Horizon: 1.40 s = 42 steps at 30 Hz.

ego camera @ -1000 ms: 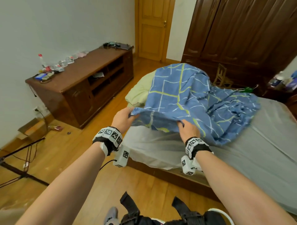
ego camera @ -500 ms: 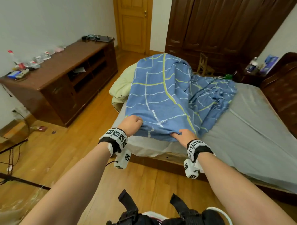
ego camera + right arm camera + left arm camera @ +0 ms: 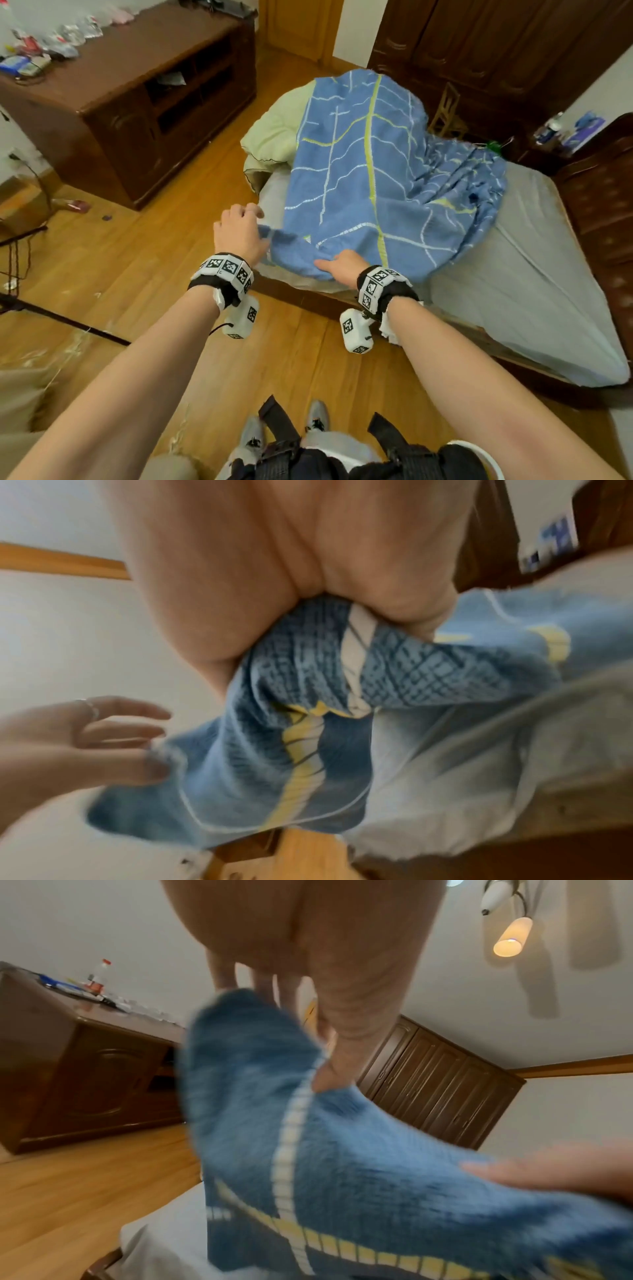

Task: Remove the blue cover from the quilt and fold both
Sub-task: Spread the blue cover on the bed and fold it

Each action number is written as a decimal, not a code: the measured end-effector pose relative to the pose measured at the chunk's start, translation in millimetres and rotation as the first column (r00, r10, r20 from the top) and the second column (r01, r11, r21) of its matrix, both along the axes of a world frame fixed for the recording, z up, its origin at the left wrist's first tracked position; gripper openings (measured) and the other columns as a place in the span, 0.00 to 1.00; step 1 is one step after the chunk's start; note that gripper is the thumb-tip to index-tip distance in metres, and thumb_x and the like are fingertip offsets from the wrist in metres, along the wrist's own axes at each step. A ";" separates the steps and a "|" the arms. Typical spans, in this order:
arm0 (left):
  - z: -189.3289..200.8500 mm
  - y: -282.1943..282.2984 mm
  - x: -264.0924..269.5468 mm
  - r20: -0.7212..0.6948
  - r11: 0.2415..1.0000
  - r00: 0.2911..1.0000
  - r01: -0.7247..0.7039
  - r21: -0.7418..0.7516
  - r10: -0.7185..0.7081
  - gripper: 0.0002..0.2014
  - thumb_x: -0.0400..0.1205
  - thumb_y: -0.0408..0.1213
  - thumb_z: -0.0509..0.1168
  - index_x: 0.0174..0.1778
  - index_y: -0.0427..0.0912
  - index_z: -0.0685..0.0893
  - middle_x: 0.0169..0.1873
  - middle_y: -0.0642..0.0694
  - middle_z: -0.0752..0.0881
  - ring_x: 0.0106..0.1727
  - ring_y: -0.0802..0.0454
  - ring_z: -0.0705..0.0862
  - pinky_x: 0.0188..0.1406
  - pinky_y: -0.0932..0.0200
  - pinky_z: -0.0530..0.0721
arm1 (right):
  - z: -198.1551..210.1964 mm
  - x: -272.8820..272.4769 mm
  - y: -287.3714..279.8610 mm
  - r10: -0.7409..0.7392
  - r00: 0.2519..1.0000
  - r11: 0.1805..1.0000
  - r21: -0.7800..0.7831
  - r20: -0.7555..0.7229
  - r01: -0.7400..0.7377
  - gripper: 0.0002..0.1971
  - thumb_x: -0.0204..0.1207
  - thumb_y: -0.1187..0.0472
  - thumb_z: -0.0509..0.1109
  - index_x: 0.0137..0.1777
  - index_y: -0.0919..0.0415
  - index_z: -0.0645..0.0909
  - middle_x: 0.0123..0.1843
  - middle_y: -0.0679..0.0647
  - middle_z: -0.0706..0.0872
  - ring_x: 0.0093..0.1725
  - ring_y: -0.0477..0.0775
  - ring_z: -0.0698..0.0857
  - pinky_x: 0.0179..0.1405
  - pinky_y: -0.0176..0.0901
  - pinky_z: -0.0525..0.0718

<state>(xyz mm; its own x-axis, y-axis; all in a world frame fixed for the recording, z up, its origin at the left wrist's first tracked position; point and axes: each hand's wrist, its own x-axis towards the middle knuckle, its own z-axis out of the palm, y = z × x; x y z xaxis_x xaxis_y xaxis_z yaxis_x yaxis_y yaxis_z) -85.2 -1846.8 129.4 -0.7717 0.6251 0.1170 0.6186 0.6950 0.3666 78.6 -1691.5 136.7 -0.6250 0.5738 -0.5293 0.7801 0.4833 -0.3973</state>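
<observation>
blue cover (image 3: pixel 370 178), crossed with white and yellow lines, lies spread over the near corner of the bed (image 3: pixel 534 274), on top of a grey sheet, its far side bunched in folds. pale green quilt (image 3: pixel 274 137) shows from under the cover's left edge at the bed's corner, hanging a little over the side. the right hand (image 3: pixel 342 269) grips the cover's near hem, cloth gathered in its palm as the right wrist view shows, thumb stretched out flat toward the left. the left hand (image 3: pixel 236 233) is just beside the hem's left corner with its fingers (image 3: pixel 130 718) spread and relaxed; the corner touches the thumb side, but the views are too blurred to tell if it is pinched. the two hands are near each other, not touching. a dark wooden cabinet (image 3: pixel 137 102) stands to the left on the wooden floor, a dark wardrobe (image 3: pixel 496 51) behind the bed.
</observation>
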 end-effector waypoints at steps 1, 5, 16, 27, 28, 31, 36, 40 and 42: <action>-6.9 -4.8 -0.9 -0.010 0.997 0.997 0.082 -0.009 -0.082 0.31 0.71 0.40 0.74 0.70 0.54 0.74 0.68 0.45 0.76 0.71 0.41 0.72 0.69 0.40 0.71 | -1.6 -10.0 -11.1 0.057 0.998 0.997 -0.043 -0.026 -0.058 0.19 0.82 0.46 0.65 0.39 0.61 0.77 0.30 0.52 0.72 0.38 0.57 0.79 0.29 0.40 0.69; -20.3 -8.4 7.7 0.027 0.850 0.882 0.462 -0.255 -0.471 0.47 0.67 0.52 0.78 0.80 0.63 0.61 0.83 0.51 0.55 0.85 0.45 0.51 0.79 0.30 0.46 | 2.5 -26.5 -25.6 0.005 0.975 0.985 -0.169 -0.224 -0.044 0.21 0.79 0.48 0.71 0.30 0.57 0.71 0.26 0.52 0.72 0.27 0.51 0.72 0.29 0.44 0.67; 46.4 77.5 66.0 0.084 0.889 0.886 0.451 0.074 -0.456 0.08 0.81 0.34 0.66 0.55 0.46 0.84 0.38 0.49 0.86 0.40 0.47 0.83 0.36 0.59 0.72 | 16.2 51.2 89.1 0.062 0.970 0.919 0.391 -0.235 0.036 0.12 0.71 0.68 0.67 0.44 0.48 0.74 0.41 0.51 0.83 0.43 0.60 0.82 0.39 0.46 0.77; 91.8 88.6 138.3 0.006 0.977 0.979 0.206 -0.049 -0.206 0.07 0.82 0.42 0.67 0.43 0.52 0.74 0.30 0.54 0.77 0.34 0.49 0.75 0.32 0.57 0.66 | -23.2 104.4 212.5 -0.301 0.769 0.855 0.198 -0.564 0.480 0.13 0.76 0.66 0.62 0.58 0.54 0.77 0.59 0.63 0.85 0.59 0.70 0.82 0.53 0.56 0.80; 93.2 82.5 143.3 0.002 0.983 0.985 0.174 -0.055 -0.174 0.07 0.83 0.42 0.67 0.43 0.52 0.74 0.30 0.53 0.77 0.34 0.48 0.75 0.33 0.57 0.66 | -26.6 101.9 213.9 -0.297 0.757 0.866 0.171 -0.583 0.471 0.13 0.75 0.64 0.60 0.58 0.54 0.78 0.57 0.64 0.85 0.59 0.70 0.82 0.53 0.55 0.80; 95.2 65.0 156.2 0.002 0.994 0.996 0.090 -0.064 -0.090 0.05 0.83 0.37 0.65 0.45 0.49 0.75 0.32 0.50 0.79 0.35 0.45 0.78 0.32 0.56 0.69 | -35.3 98.8 213.5 -0.357 0.756 0.883 0.066 -0.549 0.465 0.16 0.78 0.65 0.58 0.63 0.54 0.76 0.56 0.65 0.85 0.55 0.69 0.83 0.46 0.49 0.75; 90.7 50.4 164.4 -0.037 0.992 0.998 -0.063 -0.113 0.059 0.05 0.83 0.35 0.62 0.48 0.52 0.77 0.35 0.52 0.81 0.37 0.47 0.80 0.30 0.58 0.70 | -36.5 112.4 213.0 -0.285 0.780 0.933 0.027 -0.557 0.359 0.16 0.78 0.72 0.59 0.60 0.61 0.82 0.58 0.67 0.86 0.58 0.69 0.82 0.48 0.47 0.74; 78.0 57.6 162.8 -0.061 0.960 0.977 -0.213 -0.180 0.205 0.08 0.84 0.34 0.59 0.51 0.53 0.80 0.41 0.49 0.83 0.41 0.46 0.80 0.30 0.58 0.71 | -30.0 146.5 224.2 -0.063 0.860 0.955 0.219 -0.507 0.200 0.10 0.77 0.70 0.65 0.52 0.63 0.88 0.50 0.68 0.88 0.54 0.72 0.84 0.47 0.50 0.78; 67.9 69.9 162.8 -0.014 0.949 0.974 -0.224 -0.222 0.226 0.10 0.82 0.32 0.61 0.54 0.50 0.82 0.49 0.46 0.81 0.49 0.44 0.80 0.37 0.53 0.75 | -23.4 164.9 229.4 0.036 0.904 0.951 0.294 -0.426 0.101 0.05 0.77 0.66 0.68 0.44 0.64 0.86 0.43 0.69 0.86 0.48 0.72 0.84 0.40 0.49 0.73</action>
<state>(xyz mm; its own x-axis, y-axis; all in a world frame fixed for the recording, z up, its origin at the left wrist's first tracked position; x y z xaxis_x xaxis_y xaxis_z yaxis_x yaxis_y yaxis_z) 77.7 -1777.0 197.3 -0.8957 0.4444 -0.0141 0.4334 0.8799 0.1947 243.4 -1462.1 113.3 -0.7272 0.6862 -0.0182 0.5888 0.6100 -0.5304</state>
